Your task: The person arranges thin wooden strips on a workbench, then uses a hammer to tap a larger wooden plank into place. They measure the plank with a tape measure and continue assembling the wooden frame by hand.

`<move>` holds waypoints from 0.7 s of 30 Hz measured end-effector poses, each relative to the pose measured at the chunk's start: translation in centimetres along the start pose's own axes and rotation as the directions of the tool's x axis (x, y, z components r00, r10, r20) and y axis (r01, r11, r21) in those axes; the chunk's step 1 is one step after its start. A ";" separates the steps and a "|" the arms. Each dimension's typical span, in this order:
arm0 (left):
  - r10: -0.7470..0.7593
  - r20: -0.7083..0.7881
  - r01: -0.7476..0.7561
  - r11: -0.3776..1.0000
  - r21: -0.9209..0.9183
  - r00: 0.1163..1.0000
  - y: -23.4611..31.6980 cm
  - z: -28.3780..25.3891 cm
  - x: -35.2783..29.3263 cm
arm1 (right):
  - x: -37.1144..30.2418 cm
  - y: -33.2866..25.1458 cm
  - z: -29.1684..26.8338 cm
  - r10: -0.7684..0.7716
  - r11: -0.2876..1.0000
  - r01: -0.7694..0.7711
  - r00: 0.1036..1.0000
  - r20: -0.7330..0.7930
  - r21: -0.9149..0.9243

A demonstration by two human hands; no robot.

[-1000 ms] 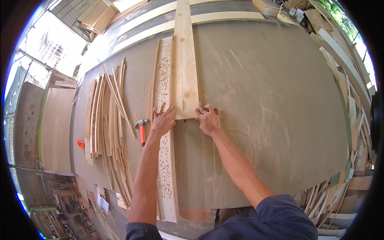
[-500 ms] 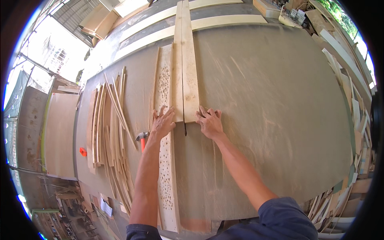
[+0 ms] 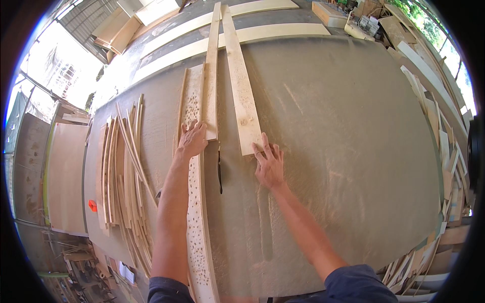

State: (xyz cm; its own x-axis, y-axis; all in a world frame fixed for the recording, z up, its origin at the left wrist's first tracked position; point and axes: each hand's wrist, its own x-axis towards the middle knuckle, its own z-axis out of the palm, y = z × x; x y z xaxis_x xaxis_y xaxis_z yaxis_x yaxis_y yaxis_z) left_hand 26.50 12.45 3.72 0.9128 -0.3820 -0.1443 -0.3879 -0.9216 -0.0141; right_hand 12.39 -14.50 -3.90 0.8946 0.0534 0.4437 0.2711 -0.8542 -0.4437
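Observation:
Two long pale wooden planks lie lengthwise away from me, with a wedge-shaped gap between them that narrows toward their far ends. My left hand (image 3: 192,138) is open, fingers spread, over a long board dotted with holes (image 3: 197,222); its fingertips touch the edge beside the left plank (image 3: 211,96). At the near end of the right plank (image 3: 242,96), my right hand (image 3: 270,162) rests with fingers apart, thumb and fingertips against its corner. A thin black strip (image 3: 220,171) shows on the table (image 3: 343,151) between my hands. My left forearm covers most of the hammer.
Thin wooden strips (image 3: 129,177) are piled left of the dotted board, near a small orange object (image 3: 92,205). Two pale boards (image 3: 283,31) lie crosswise beneath the planks' far ends. Stacked offcuts (image 3: 444,146) line the right side, and large panels (image 3: 66,177) stand at left.
The planks, which lay side by side, have parted at their near ends: the right one swung rightward with my right hand. More of the black strip shows. The hammer is now mostly behind my left forearm.

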 end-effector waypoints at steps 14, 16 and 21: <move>-0.663 0.067 0.607 0.636 -0.477 0.746 4.5 -5.7 6.0 | 16.0 -5.7 -10.7 0.441 0.864 -0.504 0.764 0.471 0.009; -0.652 0.174 0.643 0.601 -0.475 0.738 4.6 -8.0 3.4 | 16.6 -4.7 -9.8 0.478 0.862 -0.503 0.768 0.426 -0.060; -0.745 0.033 0.682 0.592 -0.429 0.667 1.6 -8.7 -10.0 | 13.8 -1.3 -13.8 0.517 0.824 -0.555 0.651 0.556 -0.117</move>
State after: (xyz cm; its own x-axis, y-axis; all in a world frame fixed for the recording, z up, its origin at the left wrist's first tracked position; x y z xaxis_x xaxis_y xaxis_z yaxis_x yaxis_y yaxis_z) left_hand 17.81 14.20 13.72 0.8932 0.4339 -0.1180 0.4480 -0.8358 0.3174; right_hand 19.48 -19.79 13.53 0.9199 -0.1195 -0.3735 -0.3146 -0.7935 -0.5209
